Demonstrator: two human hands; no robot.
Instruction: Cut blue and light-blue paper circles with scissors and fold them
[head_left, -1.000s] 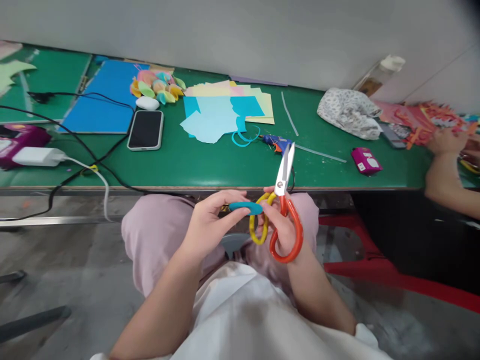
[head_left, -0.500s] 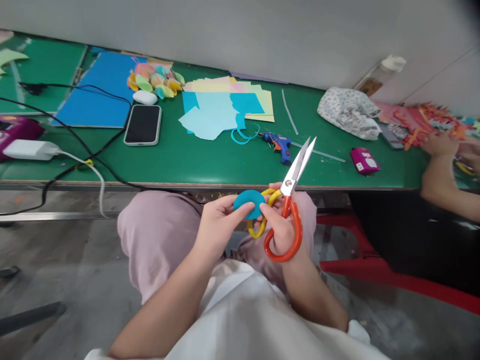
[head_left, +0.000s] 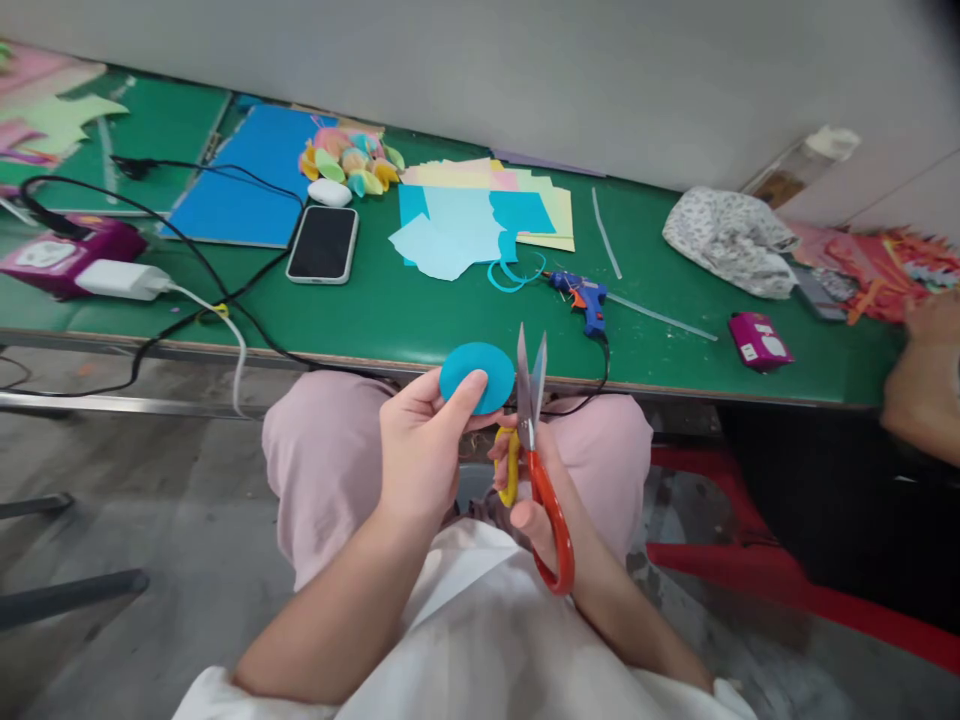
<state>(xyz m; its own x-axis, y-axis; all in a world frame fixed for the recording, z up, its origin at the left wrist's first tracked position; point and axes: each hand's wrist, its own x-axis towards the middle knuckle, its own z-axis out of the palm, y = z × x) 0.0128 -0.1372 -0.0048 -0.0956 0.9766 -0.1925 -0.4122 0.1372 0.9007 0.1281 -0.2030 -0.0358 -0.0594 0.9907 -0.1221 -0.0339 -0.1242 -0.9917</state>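
A round blue paper (head_left: 489, 362) is being pinched by the left hand (head_left: 421, 445), up over the lap. Scissors (head_left: 531, 437) are being gripped by the right hand (head_left: 541, 490), with their blades being held apart just beside the paper. A glue gun (head_left: 582, 295) is being held up by the green table (head_left: 420, 325).

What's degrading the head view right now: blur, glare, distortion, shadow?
Head view: light looks soft and even, shadows faint; mild sheen on the green table; wide-angle stretch towards the edges; dark smudge in the top right corner; co-worker's hand looks smeared at the right edge; scissors and blue-green disc read fairly clearly.
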